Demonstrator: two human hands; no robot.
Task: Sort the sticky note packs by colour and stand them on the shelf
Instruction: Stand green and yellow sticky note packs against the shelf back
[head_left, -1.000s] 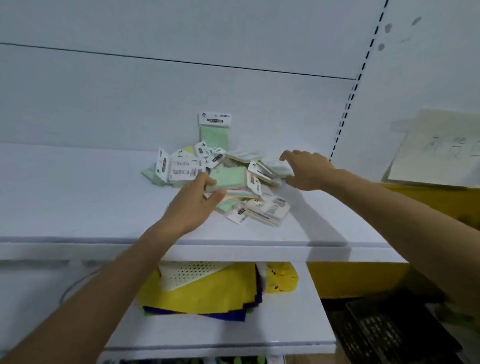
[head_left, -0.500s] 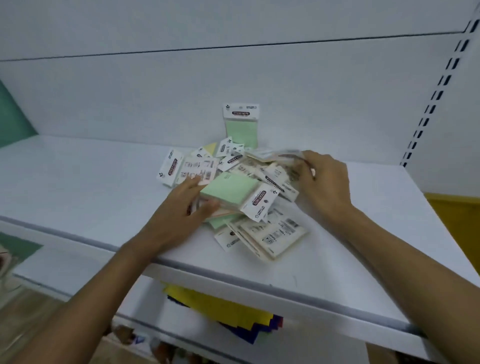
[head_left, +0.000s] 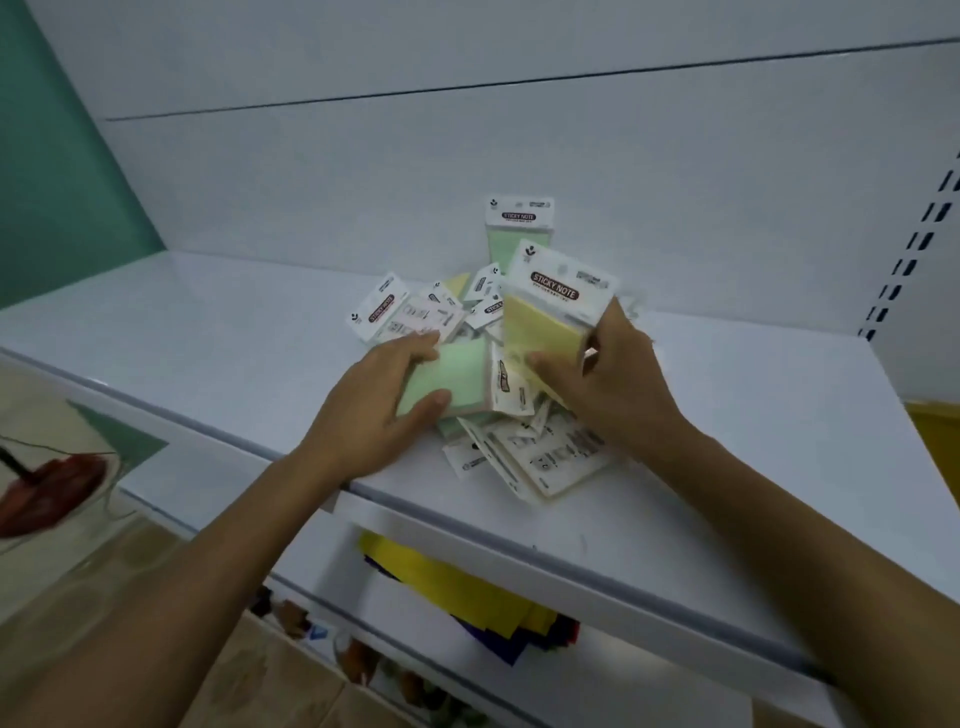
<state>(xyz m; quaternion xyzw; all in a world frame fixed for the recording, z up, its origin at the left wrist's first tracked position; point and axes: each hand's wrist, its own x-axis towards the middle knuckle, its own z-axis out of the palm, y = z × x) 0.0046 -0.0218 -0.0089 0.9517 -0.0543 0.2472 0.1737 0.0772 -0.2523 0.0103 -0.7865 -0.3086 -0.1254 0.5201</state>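
Right hand (head_left: 608, 384) clamped on 1 yellow pack (head_left: 545, 332), lifted and tilted above the heap (head_left: 498, 410), thumb on its face. Left hand (head_left: 379, 405) closed on a green pack (head_left: 457, 379) lying on the heap, thumb at its near edge, fingers over the far edge. The heap sits mid-shelf (head_left: 208, 332); at 12 o'clock from it 1 green pack (head_left: 519, 234) stands upright against the back panel (head_left: 311, 197).

Risks — judged, not seen: the packs look slick-wrapped and loosely stacked, so pulling the green one out could slide its neighbours toward the shelf's front lip at 6 o'clock. The lone upright pack leans on nothing but the panel; a knock could topple it.

Legible: "STICKY NOTE" on the header cards — smaller print and barcodes too blurred to read.
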